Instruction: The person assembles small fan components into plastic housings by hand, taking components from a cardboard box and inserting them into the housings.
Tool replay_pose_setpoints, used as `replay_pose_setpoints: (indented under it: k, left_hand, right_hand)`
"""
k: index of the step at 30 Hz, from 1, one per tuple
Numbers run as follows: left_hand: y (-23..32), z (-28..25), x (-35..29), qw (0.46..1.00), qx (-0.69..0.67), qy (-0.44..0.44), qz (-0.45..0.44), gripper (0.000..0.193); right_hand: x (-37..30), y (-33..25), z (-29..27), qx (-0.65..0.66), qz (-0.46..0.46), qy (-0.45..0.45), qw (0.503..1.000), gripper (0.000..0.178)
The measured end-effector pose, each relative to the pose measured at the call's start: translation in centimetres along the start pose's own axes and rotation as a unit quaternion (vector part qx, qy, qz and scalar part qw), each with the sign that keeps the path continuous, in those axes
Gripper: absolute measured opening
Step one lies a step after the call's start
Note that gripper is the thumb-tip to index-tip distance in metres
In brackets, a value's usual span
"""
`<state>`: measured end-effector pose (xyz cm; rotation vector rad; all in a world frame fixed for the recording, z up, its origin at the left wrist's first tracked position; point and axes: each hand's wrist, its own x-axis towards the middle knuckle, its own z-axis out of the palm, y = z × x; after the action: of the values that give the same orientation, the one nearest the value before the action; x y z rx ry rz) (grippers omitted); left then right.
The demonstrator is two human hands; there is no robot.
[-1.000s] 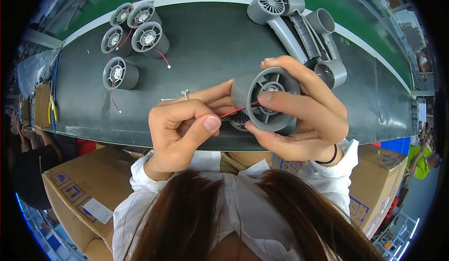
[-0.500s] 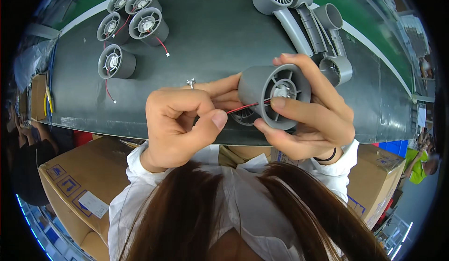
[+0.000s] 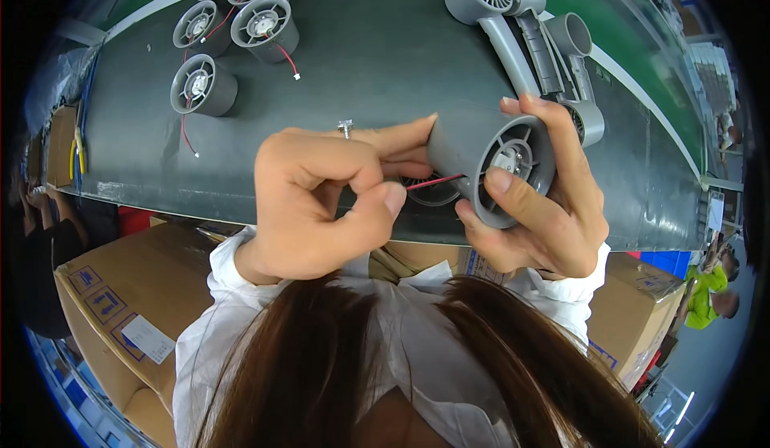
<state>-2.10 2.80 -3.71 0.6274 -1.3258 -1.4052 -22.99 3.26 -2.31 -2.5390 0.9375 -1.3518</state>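
Note:
My right hand [image 3: 561, 215] grips a grey cylindrical fan housing [image 3: 465, 145], its open rim turned toward the right. Inside the rim, spokes surround a white motor hub [image 3: 510, 159]. A thin red and black wire [image 3: 433, 182] runs out of the housing to the left. My left hand [image 3: 317, 203] pinches that wire between thumb and curled forefinger, while its other fingers reach to the housing's far-left side. The wire's end is hidden in the left hand. Beneath the wire, a round grille [image 3: 433, 198] is partly covered by the hands and housing.
Several similar grey housings with wires [image 3: 210, 87] stand at the back left of the dark table [image 3: 369, 47]. Grey hair-dryer-shaped shells [image 3: 505, 47] lie at the back right. Cardboard boxes [image 3: 152, 271] flank me below the table edge. Yellow-handled pliers [image 3: 78, 155] are at the far left.
Both hands and the housing sit slightly further right in the view, while the table parts appear higher. The right forefinger still rests at the rim and the left hand keeps its pinch.

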Motion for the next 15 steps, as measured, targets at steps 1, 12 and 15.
replay_pose_setpoints:
  k: [1, 12, 15]
  left_hand:
    - [0.1, 0.3, 0.0, 0.999, -0.01, 0.023, -0.037, 0.02]
    - [-1.6, 0.0, -0.2, 0.878, 0.449, 0.069, 0.152, 0.013]
    - [-1.4, -1.3, -0.2, 0.861, 0.465, 0.064, 0.196, 0.028]
  right_hand:
    - [-0.1, -0.3, -0.2, -0.012, 0.009, -0.017, 1.0, 0.043]
    - [0.1, -1.1, 0.3, -0.135, -0.05, -0.062, 0.988, 0.046]
    - [0.1, -0.7, -0.7, -0.159, -0.071, -0.048, 0.984, 0.044]
